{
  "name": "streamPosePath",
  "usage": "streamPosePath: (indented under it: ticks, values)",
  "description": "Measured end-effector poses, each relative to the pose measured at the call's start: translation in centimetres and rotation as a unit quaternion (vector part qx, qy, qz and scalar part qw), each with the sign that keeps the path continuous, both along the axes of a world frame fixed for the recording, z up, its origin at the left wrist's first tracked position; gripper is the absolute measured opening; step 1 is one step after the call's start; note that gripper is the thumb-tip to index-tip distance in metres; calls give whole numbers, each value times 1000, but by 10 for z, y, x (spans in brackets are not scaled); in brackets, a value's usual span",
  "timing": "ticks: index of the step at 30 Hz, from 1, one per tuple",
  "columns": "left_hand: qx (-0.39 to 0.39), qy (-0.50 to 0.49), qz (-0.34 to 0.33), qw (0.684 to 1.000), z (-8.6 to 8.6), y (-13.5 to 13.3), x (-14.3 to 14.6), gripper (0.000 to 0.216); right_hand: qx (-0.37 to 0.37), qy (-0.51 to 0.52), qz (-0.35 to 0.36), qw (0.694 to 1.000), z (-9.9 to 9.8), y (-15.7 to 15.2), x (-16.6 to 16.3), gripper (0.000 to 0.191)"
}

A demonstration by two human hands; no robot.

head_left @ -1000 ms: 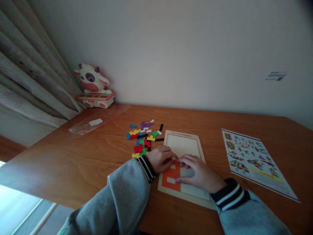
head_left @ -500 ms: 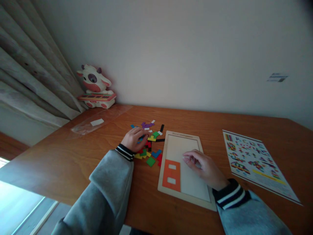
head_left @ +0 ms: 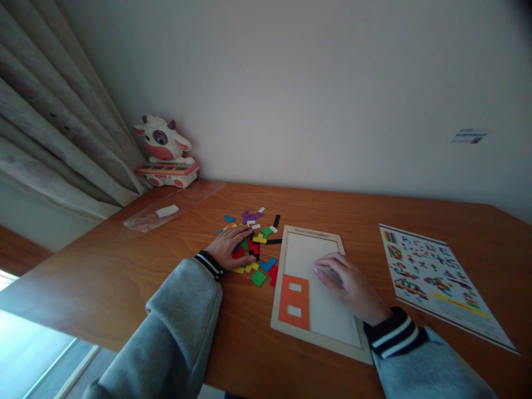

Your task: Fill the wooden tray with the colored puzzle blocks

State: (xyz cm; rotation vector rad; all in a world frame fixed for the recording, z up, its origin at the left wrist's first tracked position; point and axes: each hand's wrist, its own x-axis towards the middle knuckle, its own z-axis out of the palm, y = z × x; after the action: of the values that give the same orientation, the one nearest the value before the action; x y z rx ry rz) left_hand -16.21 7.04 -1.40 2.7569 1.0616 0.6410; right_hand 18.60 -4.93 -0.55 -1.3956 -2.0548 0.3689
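From my feed, left to right: one cow toy point(head_left: 166, 145), upper left; one plastic bag point(head_left: 141, 221) below it. I've the left hand point(head_left: 230, 247) centre-left, spread wide over loose coloured pieces point(head_left: 253, 248), too overlapped to count. One wooden board point(head_left: 332, 344), lower centre, with one orange patch point(head_left: 302, 298), two openings. Right hand point(head_left: 349, 282) over the board, fingers curled, narrow gap. One printed sheet point(head_left: 443, 282), lower right.
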Motion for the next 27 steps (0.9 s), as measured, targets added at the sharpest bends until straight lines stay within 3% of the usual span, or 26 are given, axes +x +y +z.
streamPosePath:
  ticks: [9,13,19,27]
  values:
    - [6,-10,-32,999,26,-12,-14,81,-12,7,2,1000,-2,0,1,23]
    - [2,-16,-30,999,22,-19,-21,74,-15,6,3,1000,-2,0,1,23]
    - [-20,-50,-21,998,14,-22,-21,44,-18,3,9,1000,-3,0,2,22]
    - [-41,-87,-33,995,18,-24,-18,35,-12,0,9,1000,-2,0,0,23]
